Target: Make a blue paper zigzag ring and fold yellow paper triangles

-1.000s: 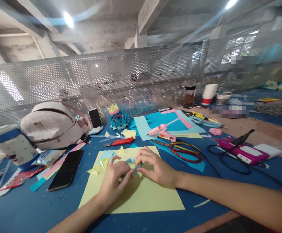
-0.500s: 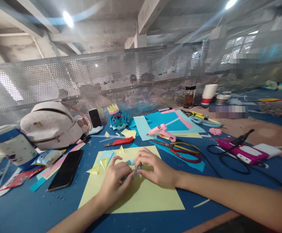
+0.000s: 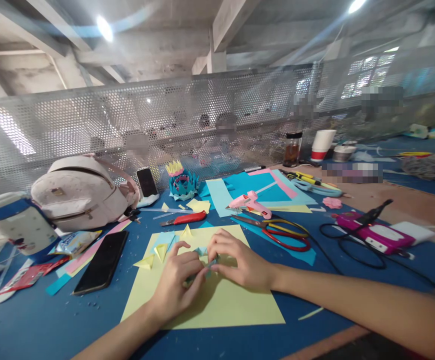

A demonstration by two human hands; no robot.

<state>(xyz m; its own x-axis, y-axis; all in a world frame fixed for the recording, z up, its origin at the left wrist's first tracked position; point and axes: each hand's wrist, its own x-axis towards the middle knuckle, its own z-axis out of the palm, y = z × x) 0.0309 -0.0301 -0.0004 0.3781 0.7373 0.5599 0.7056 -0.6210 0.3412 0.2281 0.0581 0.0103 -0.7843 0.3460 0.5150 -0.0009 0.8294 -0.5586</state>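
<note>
Over a yellow paper sheet [image 3: 236, 305], both my hands meet and pinch a small piece of light blue paper [image 3: 211, 263], mostly covered by fingers. My left hand [image 3: 182, 277] is closed on its left side, index finger bent up. My right hand [image 3: 236, 257] grips the other side between thumb and fingers. Folded yellow paper pieces [image 3: 160, 252] lie just left of my left hand, beside a light blue paper piece [image 3: 165, 241]. Another light blue folded piece [image 3: 201, 250] shows behind the fingers.
Scissors [image 3: 277, 234], a pink glue gun [image 3: 250, 202] and a red utility knife [image 3: 183, 219] lie beyond the sheet. A black phone [image 3: 101, 262], mug [image 3: 22, 225] and backpack [image 3: 80, 192] stand left. A teal paper model [image 3: 183, 185] sits behind; a magenta power strip [image 3: 377, 235] is right.
Almost nothing differs. My fingers have shifted very slightly around the light blue paper; both hands stay in the same place.
</note>
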